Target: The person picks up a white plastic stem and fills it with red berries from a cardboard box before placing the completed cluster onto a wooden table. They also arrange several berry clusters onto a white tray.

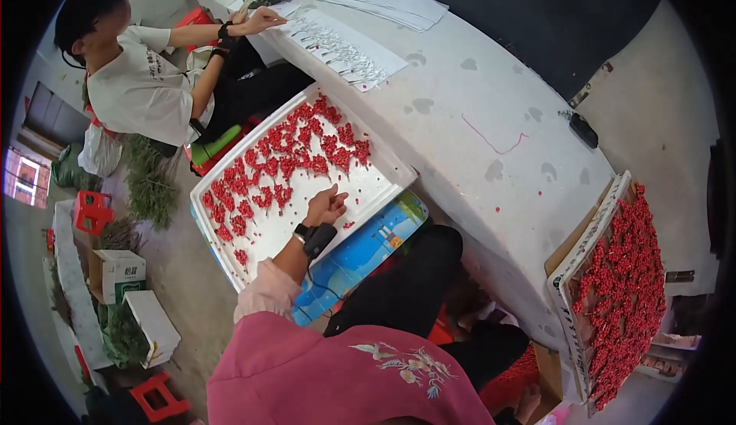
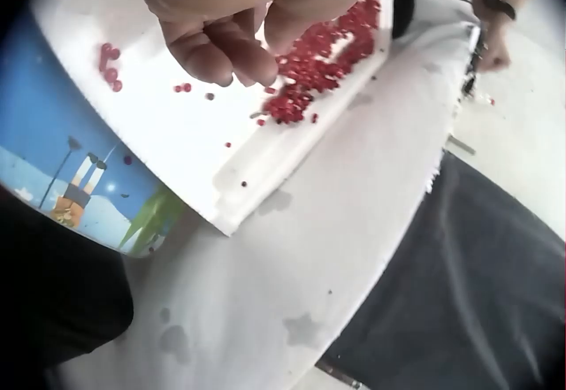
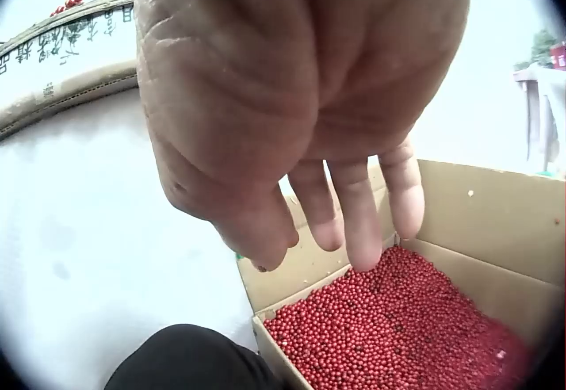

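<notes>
A white tray (image 1: pixel 368 187) lies on the table edge, with several clusters of red berries (image 1: pixel 291 157) spread over its far half. My left hand (image 1: pixel 326 204) hovers over the tray's bare near part, fingers loosely bent. In the left wrist view the left hand (image 2: pixel 230 36) holds nothing I can see, above the tray (image 2: pixel 177 133) and close to the berries (image 2: pixel 323 54). My right hand (image 3: pixel 309 226) hangs with straight fingers just over a cardboard box (image 3: pixel 478 222) full of loose red beads (image 3: pixel 398 337). The right hand is hidden in the head view.
A white-covered table (image 1: pixel 475 118) runs across the scene. A second tray of red berries (image 1: pixel 621 287) stands at its right end. Another person (image 1: pixel 138 80) works at the far left over paper sheets (image 1: pixel 337 45). A blue picture board (image 1: pixel 368 249) lies under my tray.
</notes>
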